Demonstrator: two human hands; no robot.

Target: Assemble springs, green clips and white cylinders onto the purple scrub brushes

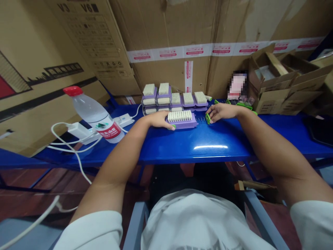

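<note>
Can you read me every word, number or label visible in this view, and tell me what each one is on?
"V3 V6" on the upper cardboard carton.
"农夫山泉" on the red label of the water bottle.
The white-and-red packing tape: repeated red print, too small to read.
The small print panel on the upper cardboard carton: too small to read.
The pink-and-white packet: blurred, unreadable.

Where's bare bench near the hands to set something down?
Bare blue tabletop runs along the front, below the purple brush, and continues right of the right hand. Crowded: the brush stack behind, and the water bottle and power strip at left.
</note>
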